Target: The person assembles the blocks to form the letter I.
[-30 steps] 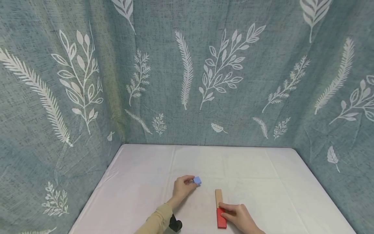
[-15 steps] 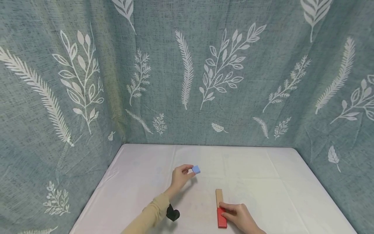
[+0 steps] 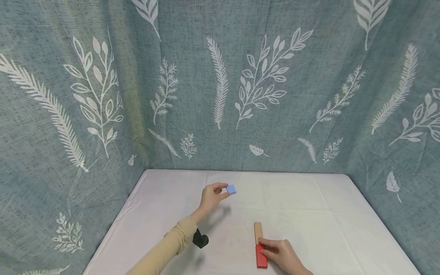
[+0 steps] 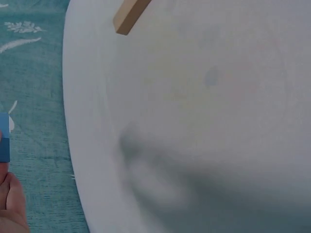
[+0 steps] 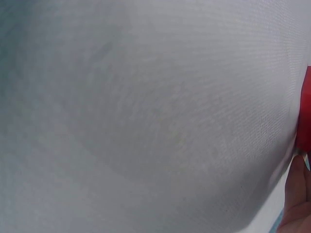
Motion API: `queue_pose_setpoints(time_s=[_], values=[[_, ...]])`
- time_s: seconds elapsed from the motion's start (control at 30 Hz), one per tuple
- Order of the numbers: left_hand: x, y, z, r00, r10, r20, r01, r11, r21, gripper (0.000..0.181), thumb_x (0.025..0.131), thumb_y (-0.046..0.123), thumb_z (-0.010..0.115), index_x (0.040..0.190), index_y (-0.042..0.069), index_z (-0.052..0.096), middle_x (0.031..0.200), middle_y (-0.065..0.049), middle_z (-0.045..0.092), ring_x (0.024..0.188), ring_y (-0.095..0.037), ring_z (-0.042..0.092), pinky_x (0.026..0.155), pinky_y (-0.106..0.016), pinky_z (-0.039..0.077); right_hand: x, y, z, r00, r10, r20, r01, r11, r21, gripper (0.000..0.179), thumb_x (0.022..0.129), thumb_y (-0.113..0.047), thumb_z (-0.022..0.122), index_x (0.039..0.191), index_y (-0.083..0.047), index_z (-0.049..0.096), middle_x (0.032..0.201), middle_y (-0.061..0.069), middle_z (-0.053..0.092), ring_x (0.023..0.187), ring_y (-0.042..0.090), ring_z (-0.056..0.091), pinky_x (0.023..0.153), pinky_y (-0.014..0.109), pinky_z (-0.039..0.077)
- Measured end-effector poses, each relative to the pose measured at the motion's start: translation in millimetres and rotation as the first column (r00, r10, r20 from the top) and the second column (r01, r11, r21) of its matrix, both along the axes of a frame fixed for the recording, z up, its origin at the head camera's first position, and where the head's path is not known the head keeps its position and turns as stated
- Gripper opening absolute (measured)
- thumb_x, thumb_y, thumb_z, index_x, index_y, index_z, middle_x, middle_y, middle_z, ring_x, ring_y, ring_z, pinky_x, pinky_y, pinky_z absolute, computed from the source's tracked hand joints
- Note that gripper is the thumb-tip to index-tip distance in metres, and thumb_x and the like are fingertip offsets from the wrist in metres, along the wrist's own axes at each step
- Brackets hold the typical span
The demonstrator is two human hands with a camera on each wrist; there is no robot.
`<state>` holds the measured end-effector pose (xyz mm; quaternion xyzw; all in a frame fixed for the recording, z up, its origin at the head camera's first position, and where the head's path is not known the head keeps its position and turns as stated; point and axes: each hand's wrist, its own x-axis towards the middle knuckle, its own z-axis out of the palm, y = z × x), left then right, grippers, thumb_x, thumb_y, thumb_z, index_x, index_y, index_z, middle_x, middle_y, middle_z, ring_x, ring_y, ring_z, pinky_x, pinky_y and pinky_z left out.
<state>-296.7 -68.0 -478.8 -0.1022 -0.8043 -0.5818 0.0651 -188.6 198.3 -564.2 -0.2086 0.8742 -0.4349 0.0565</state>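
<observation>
Between thumb and fingers my left hand (image 3: 212,196) pinches a small blue block (image 3: 231,189), held up off the table with a shadow beneath the arm. In the left wrist view the blue block (image 4: 4,138) shows only in part at the left edge. Lower and to the right, my right hand (image 3: 281,253) grips a red block (image 3: 261,256) by its side. A plain wooden block (image 3: 258,231) lies end to end with the red one, touching or nearly so. The right wrist view catches a strip of the red block (image 5: 305,114) and some fingertips.
A white cloth covers the table (image 3: 295,198). Its far edge meets a teal curtain (image 3: 240,145) with a white leaf print, which also hangs on both sides. A black wrist device (image 3: 200,239) sits under the left sleeve.
My left hand has lifted the blue block and carried it farther away toward the back of the table. The right hand and the red and wooden blocks stay in place.
</observation>
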Motion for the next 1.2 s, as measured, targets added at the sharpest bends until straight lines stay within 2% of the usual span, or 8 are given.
queue_pose_setpoints(time_s=[0.37,0.53,0.87,1.07,1.2], values=[[-6.5,5.3,27.7,0.997,-0.052,-0.049,0.048,0.996,-0.073,0.032,0.082,0.002,0.071,0.113,-0.003,0.067,0.117,-0.018,0.067,0.115,-0.031,0.060,0.100,-0.034,0.051,1.1,-0.4,0.2,1.000,-0.002,0.015,0.003,1.000,-0.015,0.040,0.083,-0.020,0.071,0.119,-0.002,0.066,0.118,0.014,0.067,0.108,0.007,0.061,0.084,0.027,0.059],[-7.0,12.6,35.6,0.996,-0.064,-0.066,0.061,0.997,-0.052,0.031,0.082,0.001,0.070,0.112,-0.003,0.067,0.116,-0.020,0.066,0.115,-0.032,0.060,0.100,-0.034,0.051,0.8,-0.4,-0.3,1.000,-0.006,0.019,0.007,1.000,-0.015,0.040,0.083,-0.022,0.072,0.118,-0.003,0.066,0.117,0.014,0.067,0.109,0.008,0.062,0.084,0.028,0.059],[-7.4,34.5,29.6,0.994,-0.081,-0.076,0.078,0.996,-0.044,0.031,0.083,0.001,0.069,0.114,-0.005,0.066,0.117,-0.020,0.066,0.115,-0.032,0.060,0.100,-0.034,0.051,0.5,0.4,-0.4,1.000,-0.009,-0.011,0.009,1.000,-0.001,0.039,0.084,-0.022,0.071,0.117,-0.003,0.067,0.116,0.012,0.068,0.108,0.005,0.061,0.083,0.021,0.058],[-7.2,44.6,26.5,0.990,-0.110,-0.089,0.106,0.993,-0.042,0.032,0.084,0.002,0.068,0.115,-0.005,0.065,0.118,-0.020,0.065,0.116,-0.032,0.060,0.101,-0.034,0.051,0.1,-0.8,0.4,1.000,-0.008,-0.001,0.008,1.000,0.011,0.040,0.084,-0.023,0.071,0.117,-0.003,0.067,0.117,0.013,0.067,0.109,0.009,0.062,0.084,0.028,0.059],[-7.4,49.3,22.1,0.988,-0.122,-0.098,0.118,0.992,-0.048,0.032,0.084,0.002,0.068,0.115,-0.006,0.065,0.118,-0.021,0.065,0.116,-0.033,0.060,0.100,-0.034,0.051,0.3,-0.7,1.3,1.000,-0.007,-0.002,0.007,1.000,0.016,0.040,0.083,-0.023,0.071,0.117,-0.003,0.067,0.117,0.013,0.067,0.108,0.009,0.062,0.084,0.028,0.059]])
